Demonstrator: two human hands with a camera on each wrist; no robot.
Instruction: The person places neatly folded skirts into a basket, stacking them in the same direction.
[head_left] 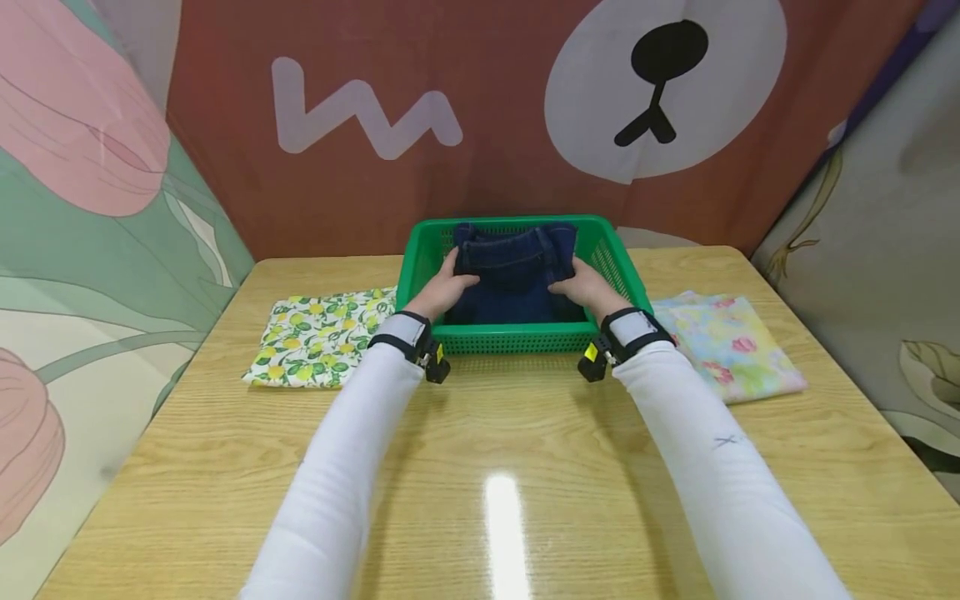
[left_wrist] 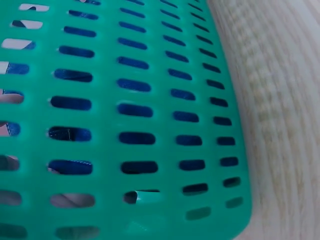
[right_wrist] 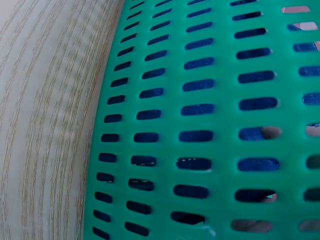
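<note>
Folded dark blue jeans (head_left: 513, 292) are inside a green plastic basket (head_left: 517, 330) in the head view. My left hand (head_left: 442, 288) grips their left edge, thumb on top and the other fingers largely hidden. At the opposite edge, my right hand (head_left: 588, 288) holds them in the same way. Both hands reach over the basket's near side. Each wrist view is filled by the slotted basket wall (left_wrist: 107, 120), with blue denim showing through the slots.
On the wooden table (head_left: 480, 433), a folded lemon-print cloth (head_left: 318, 337) lies left of the basket. A folded pastel floral cloth (head_left: 735, 346) lies to its right. Behind the basket hangs a brown backdrop (head_left: 495, 183) with a cartoon face.
</note>
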